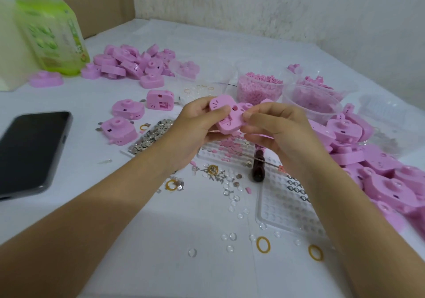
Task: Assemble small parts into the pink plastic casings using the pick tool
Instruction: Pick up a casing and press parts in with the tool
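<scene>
My left hand (195, 126) and right hand (279, 132) both grip one pink rounded plastic casing (224, 119), held above the white worktop (161, 228), over a dark-handled tool (258, 167).

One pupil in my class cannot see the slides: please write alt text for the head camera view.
A left hand and right hand hold one pink casing above a white table. A dark-handled pick tool lies on the table below the hands, among scattered small parts. Piles of pink casings lie at rear left and right; a black phone lies at left.
</scene>
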